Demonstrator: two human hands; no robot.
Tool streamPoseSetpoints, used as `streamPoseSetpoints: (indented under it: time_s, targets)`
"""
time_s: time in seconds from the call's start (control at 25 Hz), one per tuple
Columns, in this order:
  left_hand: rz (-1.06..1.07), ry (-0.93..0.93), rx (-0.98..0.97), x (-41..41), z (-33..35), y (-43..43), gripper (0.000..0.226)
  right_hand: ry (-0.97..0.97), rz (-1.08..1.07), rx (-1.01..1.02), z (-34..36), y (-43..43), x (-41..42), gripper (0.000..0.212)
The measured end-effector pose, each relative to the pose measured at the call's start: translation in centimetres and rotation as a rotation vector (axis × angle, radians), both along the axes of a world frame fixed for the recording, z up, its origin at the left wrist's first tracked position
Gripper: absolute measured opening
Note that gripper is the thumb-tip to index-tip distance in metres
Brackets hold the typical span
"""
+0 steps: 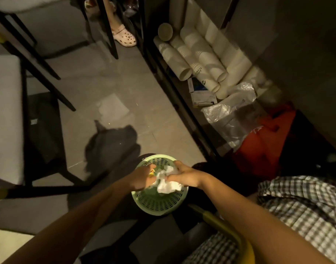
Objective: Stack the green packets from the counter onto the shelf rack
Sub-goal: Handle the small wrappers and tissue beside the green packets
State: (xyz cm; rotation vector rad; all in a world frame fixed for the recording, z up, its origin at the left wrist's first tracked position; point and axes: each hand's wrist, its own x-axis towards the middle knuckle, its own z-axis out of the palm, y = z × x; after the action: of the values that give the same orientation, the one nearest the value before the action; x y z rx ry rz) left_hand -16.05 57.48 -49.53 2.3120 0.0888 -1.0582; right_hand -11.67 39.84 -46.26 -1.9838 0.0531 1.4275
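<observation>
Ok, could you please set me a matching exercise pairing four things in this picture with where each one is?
Things
1. crumpled white paper
2. paper cup stacks
3. pink clog
4. flat white sheet

Places
A. lying on the floor
B. on the shelf rack, low down
C. held by the left hand and right hand over the green basket
D. beside the dark chair legs

Pairs: 1-C, 2-B, 3-D, 4-A

Light: dim, warm cast; floor palely lit.
Shadows: heavy at right side and lower corners.
Edges: wide-angle bending, soft.
</observation>
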Motion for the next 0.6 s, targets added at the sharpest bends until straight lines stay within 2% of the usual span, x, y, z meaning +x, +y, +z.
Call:
streamPoseSetpoints:
  time_s: [0.12,0.36,0.44,0.6]
  targets:
    - [-0.019,0.011,-0.005,0.0,0.1,-0.3,0.057,0.047,-0.026,0.042,-0.2,0.1,-0.3,0.077]
    - [-0.105,-0.121,-0.022,1.3,3.7,-1.2,0.036,-0.168,0.063,-0.050,1.4,-1.4,1.1,0.036]
    - [-0.161,-0.166,-0.031,2.5,5.8,-2.1,0.032,-0.265,0.170,-0.082,3.4,-2.6,2.1,0.036]
    - [-0.419,-0.305,0.020,5.4,12.7,-6.0,0.043,-0.500,0.390,-0.179,10.0,-6.4,3.4,0.039]
